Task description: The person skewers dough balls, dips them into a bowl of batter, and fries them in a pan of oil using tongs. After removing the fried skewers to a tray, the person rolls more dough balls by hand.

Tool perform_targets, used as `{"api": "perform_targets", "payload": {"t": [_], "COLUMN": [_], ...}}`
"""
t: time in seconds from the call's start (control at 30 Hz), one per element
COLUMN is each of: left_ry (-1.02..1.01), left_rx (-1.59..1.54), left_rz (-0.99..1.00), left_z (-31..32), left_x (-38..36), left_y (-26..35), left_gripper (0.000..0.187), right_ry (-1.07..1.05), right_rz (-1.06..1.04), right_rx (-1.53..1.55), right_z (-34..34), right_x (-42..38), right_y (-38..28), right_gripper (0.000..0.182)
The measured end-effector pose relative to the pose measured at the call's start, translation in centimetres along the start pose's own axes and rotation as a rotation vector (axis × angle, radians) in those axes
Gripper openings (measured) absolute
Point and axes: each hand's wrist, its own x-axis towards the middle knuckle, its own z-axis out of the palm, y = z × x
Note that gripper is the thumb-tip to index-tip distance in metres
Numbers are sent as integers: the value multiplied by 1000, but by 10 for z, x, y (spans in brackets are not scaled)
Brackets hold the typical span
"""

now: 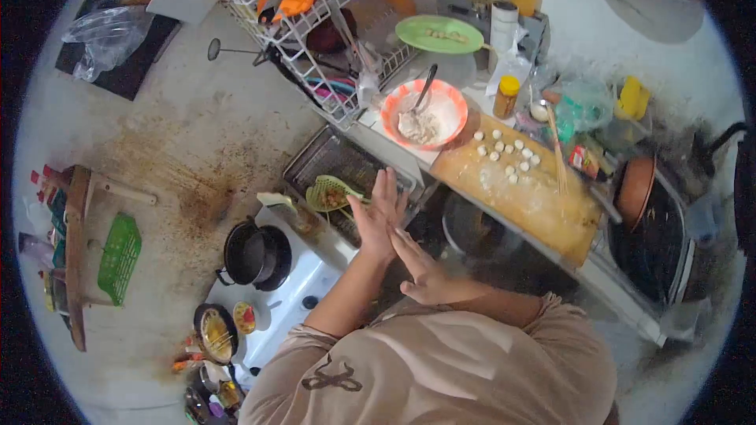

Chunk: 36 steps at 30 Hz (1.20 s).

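Observation:
My left hand (378,216) and my right hand (421,267) meet palm to palm in front of my shirt, fingers stretched out. Whatever may lie between the palms is hidden. Ahead and to the right, several small white dough balls (509,168) sit on a floured wooden board (551,216). Behind the board's left end stands an orange-and-white bowl (389,120) with a pale doughy mixture and a spoon (426,86) in it. Close to my left fingertips, a light green slotted ladle (323,189) holds small brownish pieces over a metal rack.
A stove (315,271) bears a black pot (250,253) at left. A white wire dish rack (346,114), a green plate (421,35) and a yellow-capped jar (506,97) are at the back. Skewers (558,153) lie across the board; a brown bowl (635,193) is at right.

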Motion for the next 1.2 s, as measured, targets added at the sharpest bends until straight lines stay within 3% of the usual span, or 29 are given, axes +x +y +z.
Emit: {"api": "perform_targets", "payload": {"t": [0.17, 0.33, 0.53, 0.8, 0.87, 1.0, 1.1, 1.2], "left_ry": [88, -7, -250, -487, -505, -506, -561, -753], "left_rx": [-215, -332, -325, -290, -264, -265, -206, -210], "left_rz": [-172, -378, -643, -704, -714, -914, -1031, -1110], "left_z": [-56, -56, 1, 78, 90, 126, 165, 216], "left_x": [-67, -110, -138, -220, -252, -343, -424, -504], "left_y": [10, -17, -71, -82, -87, -119, -154, -166], "left_gripper": [87, 84, 78, 75, 76, 74, 75, 75], "right_ry": [-94, -74, 169, 440, 493, 633, 846, 1075], "right_rz": [-28, 233, 579, 618, 627, 687, 654, 618], "right_rx": [-115, -359, -651, -773, -771, -860, -895, -939], "right_z": [53, 87, 93, 116, 129, 154, 174, 201], "right_x": [-15, -58, -120, -195, -217, -296, -377, -431], "right_y": [-27, -61, -99, -174, -193, -238, -272, -332], "right_gripper": [84, 86, 87, 83, 82, 77, 66, 63]}}
